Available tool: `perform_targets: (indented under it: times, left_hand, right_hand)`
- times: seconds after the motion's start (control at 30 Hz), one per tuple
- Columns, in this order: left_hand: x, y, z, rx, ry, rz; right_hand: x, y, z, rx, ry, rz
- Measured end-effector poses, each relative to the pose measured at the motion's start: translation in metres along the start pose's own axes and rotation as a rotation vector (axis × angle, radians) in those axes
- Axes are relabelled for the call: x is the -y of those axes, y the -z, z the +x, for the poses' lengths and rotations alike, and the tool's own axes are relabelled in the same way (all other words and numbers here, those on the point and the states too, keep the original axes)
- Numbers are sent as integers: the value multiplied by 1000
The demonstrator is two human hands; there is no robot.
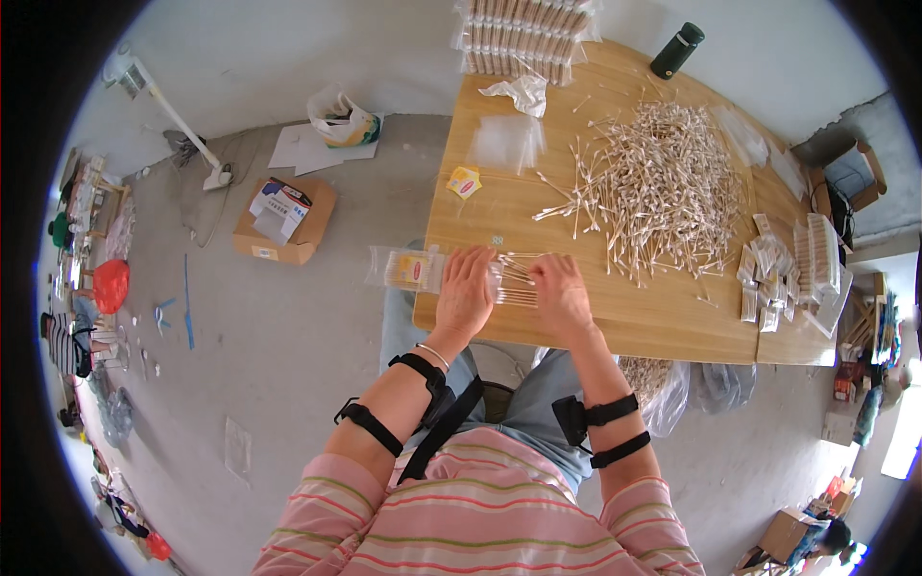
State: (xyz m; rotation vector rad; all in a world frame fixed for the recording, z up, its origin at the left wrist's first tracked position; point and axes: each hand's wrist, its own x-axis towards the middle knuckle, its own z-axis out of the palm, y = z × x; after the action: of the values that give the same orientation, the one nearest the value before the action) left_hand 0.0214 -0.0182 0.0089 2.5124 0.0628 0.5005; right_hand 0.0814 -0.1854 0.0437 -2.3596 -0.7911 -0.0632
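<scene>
At the near edge of the wooden table [595, 317], head view: both hands work on one small bundle of cotton swabs [519, 278] and a clear plastic packet [413, 269] that lies across the table's left corner, partly overhanging it. The left hand [466, 288] rests palm down on the packet's open end, fingers curled over the film; whether its grip pinches the film or only presses it flat cannot be told. The right hand [560, 293] closes its grip around the far ends of the bundle, whose near ends point into the packet's mouth. The swabs appear very light, thin and stiff, likely to scatter or bend unless held together as a bunch near the middle; the film looks soft, slippery and easily crumpled. Further back lies a large loose heap of swabs [663, 187], with filled packets [523, 34] stacked at the far edge.
</scene>
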Motion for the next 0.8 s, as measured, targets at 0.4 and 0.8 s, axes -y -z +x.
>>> perform_targets:
  times: [0.4, 0.8]
  left_hand:
    - [6, -2, -2, -49, -6, -209]
    - [-97, 69, 10, 20, -168, -706]
  right_hand:
    - [-4, 44, -48, -258, -635, 1417]
    - [36, 63, -53, -300, -533, 1941]
